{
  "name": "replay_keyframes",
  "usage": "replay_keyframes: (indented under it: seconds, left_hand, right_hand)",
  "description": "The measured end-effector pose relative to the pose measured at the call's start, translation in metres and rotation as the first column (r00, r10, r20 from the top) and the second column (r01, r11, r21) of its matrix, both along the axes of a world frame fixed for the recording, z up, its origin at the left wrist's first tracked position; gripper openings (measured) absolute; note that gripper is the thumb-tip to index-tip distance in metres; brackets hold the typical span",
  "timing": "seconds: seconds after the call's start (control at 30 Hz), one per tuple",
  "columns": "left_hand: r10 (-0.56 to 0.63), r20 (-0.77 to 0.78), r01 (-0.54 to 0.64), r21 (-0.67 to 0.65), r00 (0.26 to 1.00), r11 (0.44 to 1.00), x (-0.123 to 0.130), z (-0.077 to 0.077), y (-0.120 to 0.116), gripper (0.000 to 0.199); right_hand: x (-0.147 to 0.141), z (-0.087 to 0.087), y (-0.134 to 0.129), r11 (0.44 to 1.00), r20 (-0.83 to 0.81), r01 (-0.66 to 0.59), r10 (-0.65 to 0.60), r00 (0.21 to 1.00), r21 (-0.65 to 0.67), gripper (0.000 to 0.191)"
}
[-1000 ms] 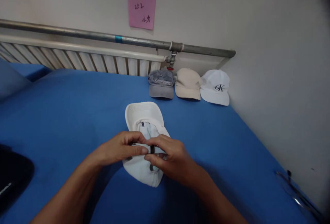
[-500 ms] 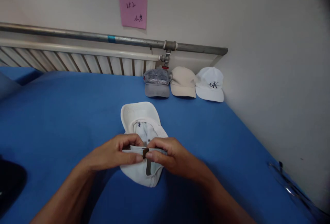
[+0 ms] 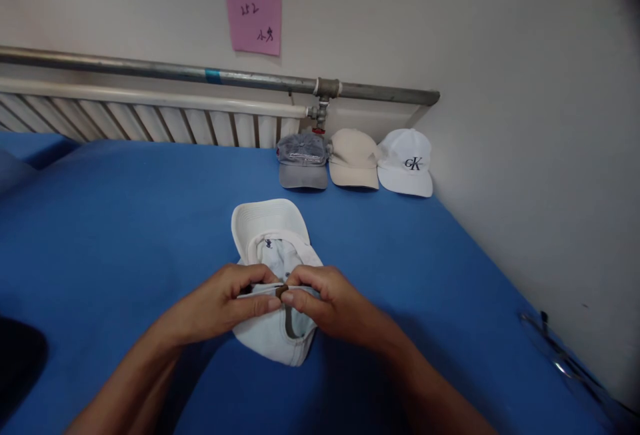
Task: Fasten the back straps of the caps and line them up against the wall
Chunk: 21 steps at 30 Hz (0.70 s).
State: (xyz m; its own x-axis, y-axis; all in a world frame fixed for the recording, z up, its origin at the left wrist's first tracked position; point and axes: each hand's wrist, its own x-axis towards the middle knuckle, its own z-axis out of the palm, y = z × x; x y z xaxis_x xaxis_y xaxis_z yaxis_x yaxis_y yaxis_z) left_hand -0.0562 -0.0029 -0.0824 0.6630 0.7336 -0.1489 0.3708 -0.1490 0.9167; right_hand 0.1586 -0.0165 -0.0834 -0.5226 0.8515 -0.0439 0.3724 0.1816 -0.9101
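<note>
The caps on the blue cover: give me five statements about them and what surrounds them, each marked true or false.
1. The left hand and the right hand both hold the near cap around its back strap. True.

2. The beige cap sits between the grey cap and the lettered cap. True.

3. The near cap's brim points towards the person. False: it points away, towards the far side of the blue cover.

4. The near cap's inside is partly visible. True.

5. The pink note is stuck on the radiator. False: the note is on the wall, above the metal pipe.
</note>
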Motion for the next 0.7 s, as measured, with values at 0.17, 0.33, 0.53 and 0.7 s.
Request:
replay_keyframes:
  seconds: [0.17,0.33,0.53,0.7]
  left_hand:
    - [0.017,-0.037,-0.016,0.033,0.999,0.999,0.001,-0.001,-0.002,0.029]
    - [0.045,-0.036,-0.045,0.015,0.998,0.999,0.002,-0.003,-0.002,0.032]
    - [0.087,-0.043,-0.085,0.033,0.995,0.996,0.004,-0.003,-0.003,0.032]
    - [0.119,-0.052,-0.116,0.060,0.992,0.991,0.008,0.000,-0.003,0.033]
  right_hand:
    - [-0.002,-0.006,0.000,0.999,-0.020,0.022,-0.021,1.000,0.028,0.019]
    - [-0.002,-0.008,0.001,0.999,-0.016,0.030,-0.030,0.999,0.022,0.019]
    - [-0.002,-0.009,0.001,0.995,0.019,0.003,-0.005,1.000,0.095,0.020]
    - [-0.008,-0.016,-0.001,0.981,-0.016,0.071,-0.069,0.997,0.182,0.027]
